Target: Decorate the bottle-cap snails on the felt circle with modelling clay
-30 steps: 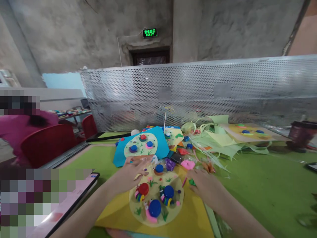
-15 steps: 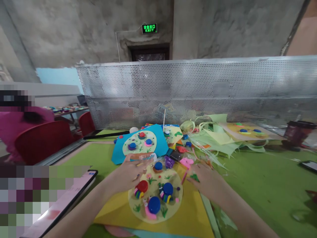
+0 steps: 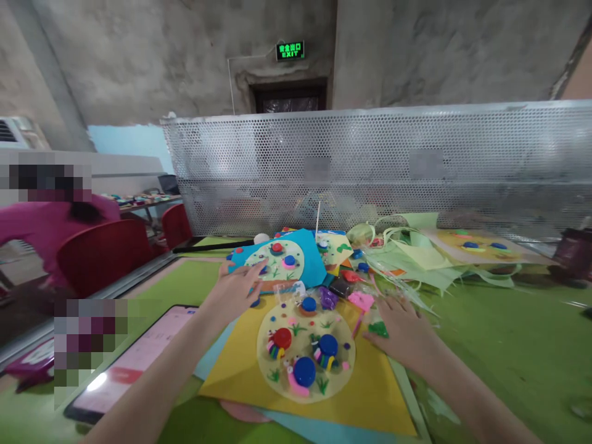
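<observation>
A yellow card lies in front of me, bearing a pale round paper decorated with clay snails whose shells are blue and red bottle caps. My left hand is stretched over the lower left of a blue card with a similar snail picture, its fingers apart and nothing visible in them. At the yellow card's upper right, my right hand rests palm down with fingers loosely spread. Its thumb is close to a bit of green clay; whether they touch I cannot tell. Pink clay and purple clay are beside it.
On the left lies a phone. Pale green paper strips are heaped at the back, with another craft sheet and a dark cup to the right. A person in pink sits beyond a red chair.
My left hand has moved from the yellow card's top edge leftward and up onto the blue card. My right hand stays beside the green clay. The view has turned slightly left.
</observation>
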